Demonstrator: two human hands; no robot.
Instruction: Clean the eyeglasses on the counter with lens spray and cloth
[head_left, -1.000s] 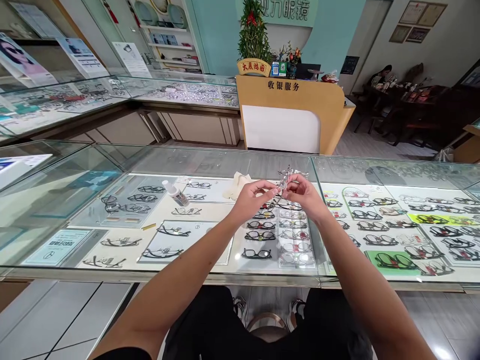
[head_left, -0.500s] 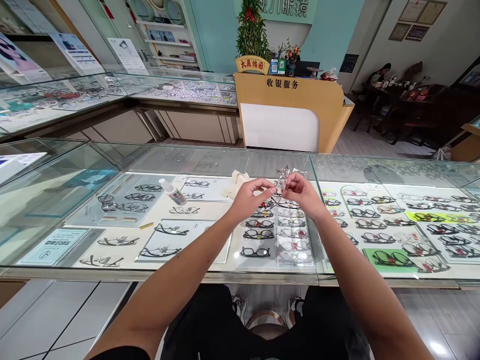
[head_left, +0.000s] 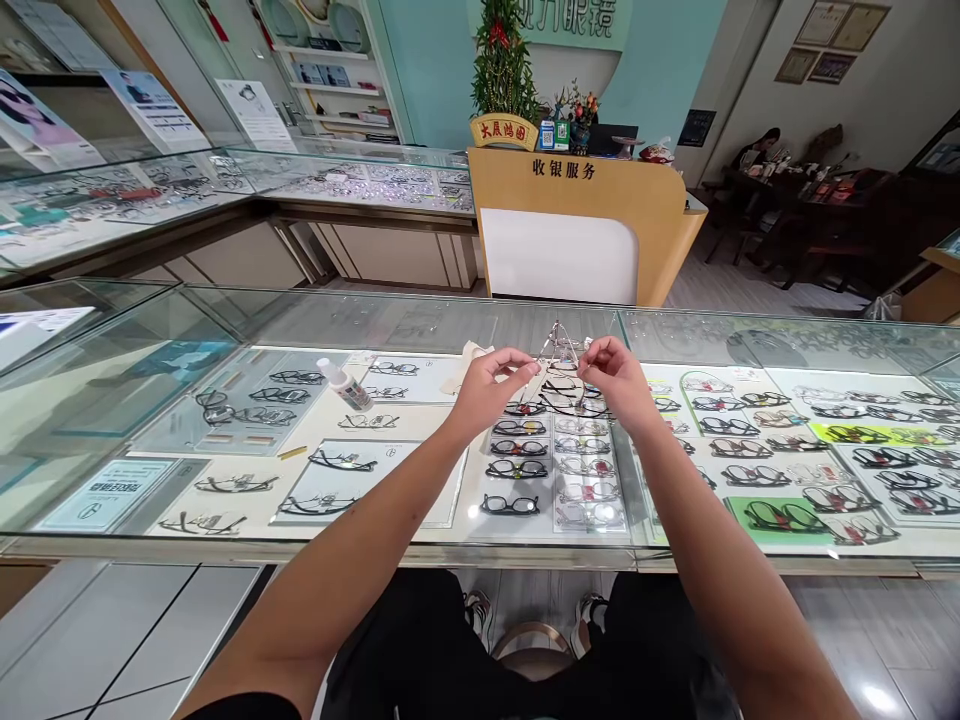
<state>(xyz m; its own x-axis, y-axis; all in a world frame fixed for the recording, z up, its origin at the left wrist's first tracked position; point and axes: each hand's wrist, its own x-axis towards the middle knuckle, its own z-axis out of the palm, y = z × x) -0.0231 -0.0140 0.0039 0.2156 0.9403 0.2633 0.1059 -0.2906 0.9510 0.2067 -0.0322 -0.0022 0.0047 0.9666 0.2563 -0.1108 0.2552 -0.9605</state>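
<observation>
I hold a thin metal-framed pair of glasses (head_left: 559,347) above the glass display counter (head_left: 420,325). My left hand (head_left: 491,388) pinches one side of the frame. My right hand (head_left: 619,378) pinches the other side. The two hands are a little apart, and the frame spans the gap between them. Under the glass lie rows of displayed spectacles (head_left: 517,470).
A small white spray bottle (head_left: 343,384) and a pale cloth (head_left: 466,362) lie on the counter to the left. A wooden cashier desk (head_left: 585,225) stands beyond. More display cases (head_left: 150,200) run along the left. A person sits at a far table (head_left: 757,152).
My hands have moved apart and slightly up, and the glasses frame has spread open between them.
</observation>
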